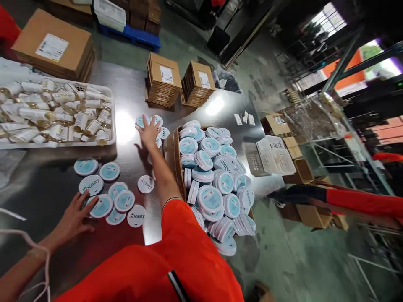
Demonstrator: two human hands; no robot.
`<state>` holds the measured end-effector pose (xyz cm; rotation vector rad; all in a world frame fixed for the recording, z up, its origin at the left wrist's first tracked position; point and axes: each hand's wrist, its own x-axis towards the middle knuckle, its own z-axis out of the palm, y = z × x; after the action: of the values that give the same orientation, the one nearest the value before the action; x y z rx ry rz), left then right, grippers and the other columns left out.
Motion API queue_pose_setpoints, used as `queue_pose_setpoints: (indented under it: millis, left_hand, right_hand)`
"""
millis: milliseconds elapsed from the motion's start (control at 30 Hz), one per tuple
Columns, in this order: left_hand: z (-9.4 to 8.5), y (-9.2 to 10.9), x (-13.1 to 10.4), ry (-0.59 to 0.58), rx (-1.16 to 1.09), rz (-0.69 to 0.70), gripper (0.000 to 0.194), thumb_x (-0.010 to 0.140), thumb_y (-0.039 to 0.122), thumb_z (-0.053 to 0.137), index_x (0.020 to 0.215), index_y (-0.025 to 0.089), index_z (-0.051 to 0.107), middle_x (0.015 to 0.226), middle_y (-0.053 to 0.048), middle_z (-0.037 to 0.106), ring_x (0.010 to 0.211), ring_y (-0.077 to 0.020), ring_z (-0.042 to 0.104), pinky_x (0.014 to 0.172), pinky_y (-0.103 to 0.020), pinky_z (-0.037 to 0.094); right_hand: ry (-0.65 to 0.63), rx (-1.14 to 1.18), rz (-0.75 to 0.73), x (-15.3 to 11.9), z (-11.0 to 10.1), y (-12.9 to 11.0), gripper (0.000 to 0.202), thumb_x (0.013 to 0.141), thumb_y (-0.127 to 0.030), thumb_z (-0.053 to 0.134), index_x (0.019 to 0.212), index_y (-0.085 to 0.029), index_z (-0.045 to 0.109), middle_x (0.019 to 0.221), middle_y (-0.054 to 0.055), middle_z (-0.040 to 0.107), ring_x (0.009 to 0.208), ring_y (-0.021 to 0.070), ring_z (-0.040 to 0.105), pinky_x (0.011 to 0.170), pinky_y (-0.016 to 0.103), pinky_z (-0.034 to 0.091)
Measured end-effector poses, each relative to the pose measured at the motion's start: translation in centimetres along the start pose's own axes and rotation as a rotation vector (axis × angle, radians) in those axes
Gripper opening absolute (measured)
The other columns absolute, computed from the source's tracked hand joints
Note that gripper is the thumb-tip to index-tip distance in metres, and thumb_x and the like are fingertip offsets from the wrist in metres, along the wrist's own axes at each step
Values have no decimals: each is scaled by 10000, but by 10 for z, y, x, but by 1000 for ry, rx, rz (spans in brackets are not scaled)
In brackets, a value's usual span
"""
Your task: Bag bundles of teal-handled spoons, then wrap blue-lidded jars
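Observation:
My left hand (73, 214) is spread low over the metal table, its fingertips at the edge of a round, flat white container with a blue label (102, 206). Several more such containers lie around it, among them one lettered "beauty" (91, 185). Farther forward, my right hand (148, 133) reaches out with its fingers apart, touching or just above a blue-labelled round container (140, 121). A few others sit beside it, partly hidden by the hand and forearm. To the right of that arm, a cardboard box (174, 157) is heaped with the same round containers (210, 199).
A white crate (112, 121) full of small bottles stands at left. Stacks of folded cardboard (163, 79) line the table's far edge, with a larger stack (53, 44) at far left. White plastic baskets (273, 155) are at right. Another person's red sleeve (359, 203) shows there.

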<state>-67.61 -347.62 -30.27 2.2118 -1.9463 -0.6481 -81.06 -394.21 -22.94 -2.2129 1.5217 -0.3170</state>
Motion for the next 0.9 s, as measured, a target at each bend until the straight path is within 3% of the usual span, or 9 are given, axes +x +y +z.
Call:
queue_pose_setpoints:
  millis: [67,167,233,333,433,533,733,800,900]
  left_hand:
    - [-3,-1,0,6,0,-73,775,848,557,836,1570,282,782,1705,-245,575,1587,-618,491,1178,-708,544]
    - [-17,-1,11,70,1,-149,701,989,578,672,1595,239,766,1673,-259,594,1524,-577,571,1156,-705,553]
    - [-32,-1,25,114,-2,-170,683,1018,549,644,1585,187,764,1673,-284,583,1539,-571,549,1214,-728,511]
    - [-55,0,55,111,2,-174,677,1047,522,658,1595,134,747,1755,-291,495,1644,-624,372,1272,-817,388]
    - [-71,3,86,24,10,-149,674,1104,505,650,1656,121,701,1850,-289,351,1694,-685,166,1244,-932,243]
    - [-74,7,99,-87,-18,-110,643,1162,517,609,1690,158,679,1860,-287,328,1701,-699,46,1185,-997,163]
    - [-67,7,64,-66,-63,-147,664,1159,596,588,1656,172,707,1822,-313,374,1697,-696,54,1124,-1027,201]
    - [-68,8,44,-83,-51,-188,702,1147,622,600,1664,158,705,1831,-319,349,1682,-724,52,1127,-1019,222]
    - [-72,9,16,-119,2,-238,701,1126,576,658,1685,154,694,1843,-327,316,1669,-747,106,1132,-1006,255]
  right_hand:
    - [-63,-15,25,44,-11,24,739,1085,-413,822,1768,-277,573,1950,191,232,1803,513,184,1363,849,203]
    - [-157,-15,4,55,5,48,749,1058,-460,845,1739,-261,605,1934,209,272,1802,501,174,1371,816,174]
    - [-178,-27,-54,34,24,50,769,1040,-498,861,1733,-270,615,1937,187,279,1800,499,168,1387,802,148]
    - [-244,-44,-169,-18,50,36,796,1028,-522,875,1748,-329,597,1952,116,270,1800,520,130,1389,826,129]
    - [-322,-33,-253,-72,64,15,788,1035,-545,868,1752,-390,580,1958,61,268,1814,520,58,1389,838,101]
    - [-360,12,-310,-118,73,-1,686,1045,-524,868,1689,-423,654,1949,21,296,1829,479,71,1414,812,98]
    - [-349,296,-282,-181,87,-29,484,969,-314,955,1438,-374,851,1811,-23,558,1815,443,226,1458,730,145]
    - [-346,447,-208,-189,80,-34,383,934,-300,972,1310,-328,900,1644,-6,726,1773,409,357,1453,608,298]
    - [-261,641,82,-180,50,-20,271,976,-339,901,1232,-252,888,1346,66,848,1631,343,560,1280,425,565]
